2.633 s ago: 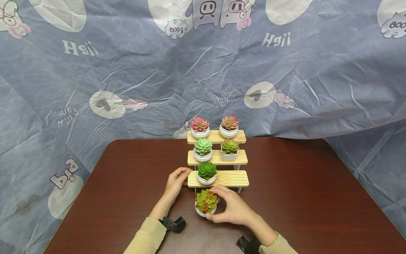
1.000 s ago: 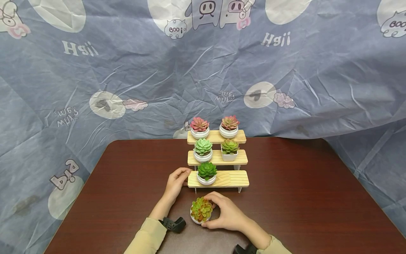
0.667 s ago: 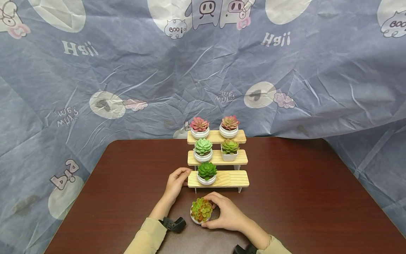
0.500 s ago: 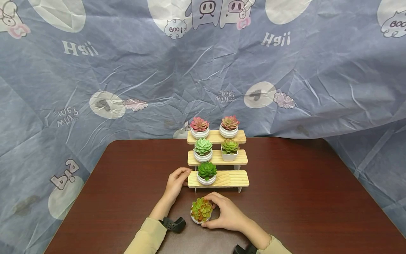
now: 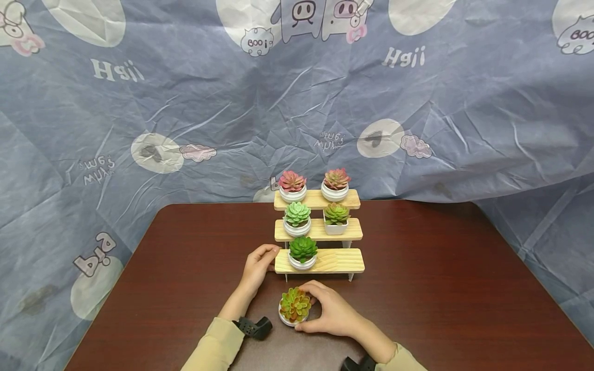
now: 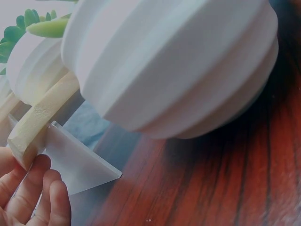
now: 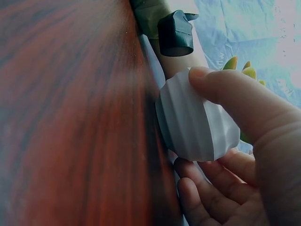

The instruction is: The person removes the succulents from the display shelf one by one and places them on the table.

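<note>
My right hand grips a white ribbed pot with a yellow-green, red-tipped succulent, in front of the wooden plant stand. Thumb and fingers sit on opposite sides of the ribbed pot in the right wrist view, close over the table. My left hand holds the left end of the stand's lowest shelf. The left wrist view shows these fingers pinching the board end beside a clear plastic leg. On that lowest shelf, a dark green succulent stands at the left.
Two reddish succulents stand on the top shelf. The middle shelf bears a pale green one and an olive one in a square pot. Behind the dark wood table hangs a blue printed cloth.
Since the earliest frame, my right hand has brought the potted succulent slightly left and nearer to me, away from the stand. In the last second nothing has visibly moved; the left hand has stayed put.
</note>
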`<state>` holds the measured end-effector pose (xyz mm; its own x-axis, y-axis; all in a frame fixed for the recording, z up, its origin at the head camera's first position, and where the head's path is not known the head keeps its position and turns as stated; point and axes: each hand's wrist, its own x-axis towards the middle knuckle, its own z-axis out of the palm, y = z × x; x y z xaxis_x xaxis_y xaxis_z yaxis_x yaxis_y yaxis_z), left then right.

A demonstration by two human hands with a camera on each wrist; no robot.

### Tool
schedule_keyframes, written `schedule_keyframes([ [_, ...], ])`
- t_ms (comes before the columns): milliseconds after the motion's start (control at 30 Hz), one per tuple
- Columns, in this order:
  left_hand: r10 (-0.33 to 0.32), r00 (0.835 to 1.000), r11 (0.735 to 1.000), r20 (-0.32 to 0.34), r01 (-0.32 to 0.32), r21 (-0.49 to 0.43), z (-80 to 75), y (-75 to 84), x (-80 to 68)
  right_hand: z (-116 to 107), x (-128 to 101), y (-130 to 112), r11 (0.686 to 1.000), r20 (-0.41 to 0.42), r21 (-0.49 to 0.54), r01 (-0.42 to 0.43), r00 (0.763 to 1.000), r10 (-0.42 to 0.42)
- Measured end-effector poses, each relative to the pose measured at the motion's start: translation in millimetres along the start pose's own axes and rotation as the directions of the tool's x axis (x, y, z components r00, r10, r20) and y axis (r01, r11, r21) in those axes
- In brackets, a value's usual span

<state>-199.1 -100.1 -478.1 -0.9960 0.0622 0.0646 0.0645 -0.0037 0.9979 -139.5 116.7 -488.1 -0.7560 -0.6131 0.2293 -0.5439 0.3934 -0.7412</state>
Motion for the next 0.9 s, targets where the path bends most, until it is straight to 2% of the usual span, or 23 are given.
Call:
schedule_keyframes([
  [267, 0.0, 1.0, 1.0, 0.003, 0.0, -0.002, -0.2, 1.4, -0.3, -3.0, 0.7, -3.9, 1.0, 0.039, 0.02, -0.02, 0.999, 0.019],
  [500, 0.003, 1.0, 1.0, 0.006, -0.003, 0.0, -0.6, 1.0, -0.3, -7.7, 0.2, -8.8, 0.998, 0.041, 0.024, -0.053, 0.998, 0.052],
  [733, 0.011, 1.0, 1.0, -0.014, -0.012, -0.02, -2.1, -23.4, 9.0, -10.9, -0.3, -11.8, 0.997, 0.045, 0.033, -0.075, 0.996, 0.074],
  [900, 0.011, 1.0, 1.0, 0.005, -0.011, -0.017, -0.6, -5.0, 1.4, -14.2, -0.3, -13.5, 0.997, 0.041, 0.042, -0.066, 0.997, 0.065],
])
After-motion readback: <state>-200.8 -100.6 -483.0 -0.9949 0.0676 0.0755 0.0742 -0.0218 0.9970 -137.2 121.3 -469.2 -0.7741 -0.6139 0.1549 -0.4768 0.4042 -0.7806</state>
